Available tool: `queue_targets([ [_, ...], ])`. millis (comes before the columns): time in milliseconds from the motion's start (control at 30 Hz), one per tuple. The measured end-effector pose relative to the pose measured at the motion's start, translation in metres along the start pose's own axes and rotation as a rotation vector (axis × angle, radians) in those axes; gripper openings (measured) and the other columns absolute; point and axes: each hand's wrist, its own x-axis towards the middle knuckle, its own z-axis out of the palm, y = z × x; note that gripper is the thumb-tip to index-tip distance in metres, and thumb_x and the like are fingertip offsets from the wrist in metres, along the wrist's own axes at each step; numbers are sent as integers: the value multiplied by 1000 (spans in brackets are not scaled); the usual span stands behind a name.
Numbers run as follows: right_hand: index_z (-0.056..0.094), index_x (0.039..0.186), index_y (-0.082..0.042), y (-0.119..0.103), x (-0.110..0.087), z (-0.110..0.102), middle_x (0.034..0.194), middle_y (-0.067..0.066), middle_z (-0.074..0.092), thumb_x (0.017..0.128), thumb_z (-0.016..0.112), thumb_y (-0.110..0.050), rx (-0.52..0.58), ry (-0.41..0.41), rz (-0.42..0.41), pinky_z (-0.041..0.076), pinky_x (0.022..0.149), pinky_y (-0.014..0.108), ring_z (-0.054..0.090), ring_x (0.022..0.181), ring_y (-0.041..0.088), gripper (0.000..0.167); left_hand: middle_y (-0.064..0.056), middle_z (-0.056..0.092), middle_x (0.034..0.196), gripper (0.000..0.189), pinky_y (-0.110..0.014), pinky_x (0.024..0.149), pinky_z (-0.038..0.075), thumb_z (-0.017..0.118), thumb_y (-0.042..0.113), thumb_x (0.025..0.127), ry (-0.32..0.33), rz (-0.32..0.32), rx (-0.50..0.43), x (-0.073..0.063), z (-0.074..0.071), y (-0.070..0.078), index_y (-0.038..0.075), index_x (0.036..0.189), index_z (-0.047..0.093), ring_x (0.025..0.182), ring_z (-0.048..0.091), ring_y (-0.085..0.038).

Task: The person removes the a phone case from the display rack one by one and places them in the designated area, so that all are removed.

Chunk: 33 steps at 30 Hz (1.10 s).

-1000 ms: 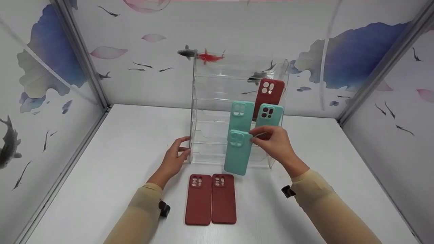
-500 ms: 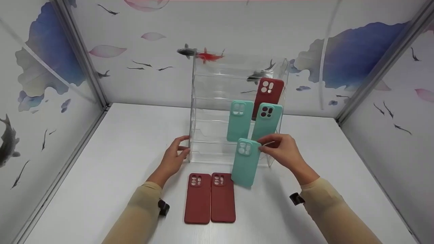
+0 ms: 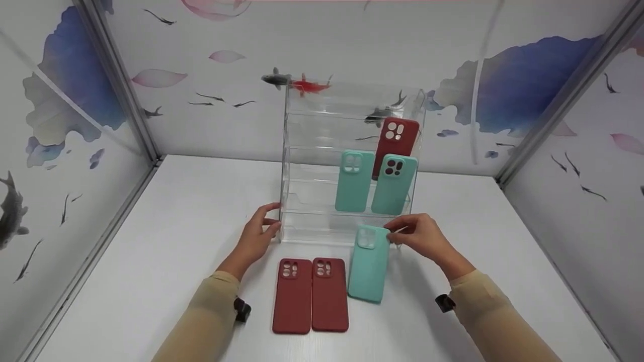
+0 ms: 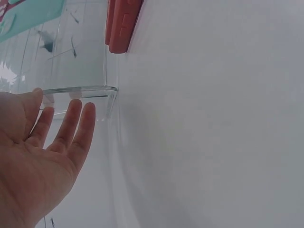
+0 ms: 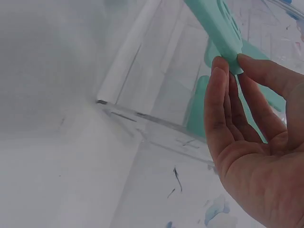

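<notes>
My right hand (image 3: 415, 234) pinches a mint-green phone case (image 3: 370, 266) by its upper right corner, thumb and fingertips meeting on it in the right wrist view. The case hangs tilted, its lower end just right of two red phone cases (image 3: 330, 296) lying side by side on the table. My left hand (image 3: 257, 236) is at the left side panel of a clear acrylic display rack (image 3: 312, 229). In the left wrist view, its fairly straight fingers (image 4: 69, 126) lie right at the panel's edge.
Two mint-green phone cases (image 3: 354, 181) stand side by side on a tier of the rack, with a red case (image 3: 401, 131) behind on a higher tier. The white table (image 3: 216, 176) is bounded by printed wall panels (image 3: 201, 30) and metal posts.
My right hand has brought the mint-green case down and to the right, away from the rack's front and toward the table beside the red cases. The left hand has stayed put.
</notes>
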Motion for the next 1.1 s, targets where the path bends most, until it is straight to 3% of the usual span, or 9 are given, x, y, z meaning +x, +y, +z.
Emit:
queue_targets([
  [167,76,118,-5,15,-2,8,112,14,75,93,77,-14,23,-29,5,65,82,35,73,91,21,27,-6,46,159,50,-40,99,60,58,12,106,5,-8,3,-1,-1,1,17,154,44,127,61,-27],
  [300,78,114,-8,12,-10,14,109,11,76,91,78,-14,7,-12,8,66,82,38,74,88,20,23,-7,47,158,50,-40,99,60,58,12,106,-3,-25,6,-3,0,3,18,154,43,127,61,-27],
  [467,80,111,-11,6,-11,22,106,9,77,91,79,-14,-31,-25,3,65,80,33,74,85,20,20,-8,48,156,51,-41,100,59,57,13,107,-10,-33,12,-1,-2,4,18,155,42,128,61,-27],
  [867,81,110,-11,22,-8,41,106,8,76,91,78,-13,-40,-80,13,65,77,30,72,83,17,19,-8,46,158,51,-41,102,58,57,14,107,-14,-46,5,-1,-1,4,21,156,41,130,59,-26],
  [1100,81,109,-12,29,-6,50,102,6,77,91,78,-12,-44,-82,76,63,76,28,69,80,15,18,-10,45,158,51,-42,101,58,56,13,107,-11,-20,8,0,-1,1,19,156,41,129,59,-27],
])
